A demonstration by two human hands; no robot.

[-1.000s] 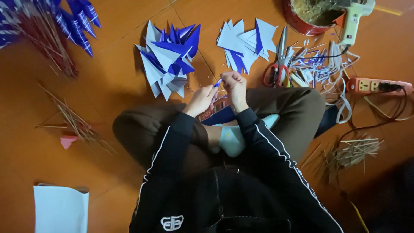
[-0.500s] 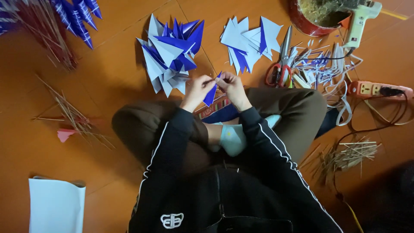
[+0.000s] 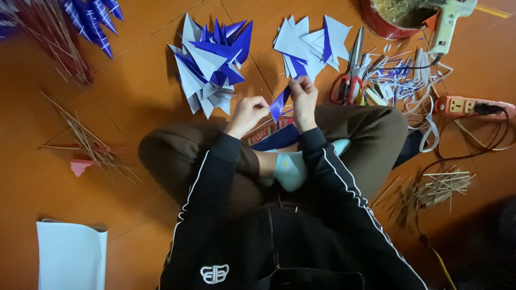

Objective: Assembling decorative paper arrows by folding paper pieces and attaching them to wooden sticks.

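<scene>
1. Orange-brown floor [image 3: 134, 102] fills the view; you sit cross-legged at its centre, with work materials spread from 9 o'clock round to 3 o'clock.
2. Your legs, in dark trousers, form the work zone. One foot in a pale blue sock [image 3: 290, 169] rests at centre.
3. At 7 o'clock lies a white paper sheet [image 3: 70, 260], well apart from your hands.
4. At 11 o'clock sits a pile of folded blue-and-white paper pieces [image 3: 210, 65]; at 12 o'clock, a second pile of paler triangles [image 3: 310, 44].
5. At 1 o'clock: a red bowl [image 3: 382, 24] and, touching its rim, a pale glue gun [image 3: 447, 22]. A power strip [image 3: 466, 106] lies at 3 o'clock with cords trailing toward your knee.
6. Thin sticks lie scattered at 9 o'clock [image 3: 88, 142] and bundled at 4 o'clock [image 3: 438, 188].
7. Red-handled scissors [image 3: 352, 70] lie just beside the right hand, amid paper trimmings [image 3: 395, 80].
8. Both hands are close together above your lap. The left hand [image 3: 246, 115] pinches the lower end of a blue paper strip [image 3: 279, 102]; the right hand [image 3: 303, 102] pinches its upper end.
9. Hazard assessment:
   - Uneven pull between the hands would likely tear or crease the strip.
   - A wide right-elbow sweep could strike the scissors.
   - Shifting your knee may snag the cords and drag the glue gun; whether it is hot cannot be determined.
</scene>
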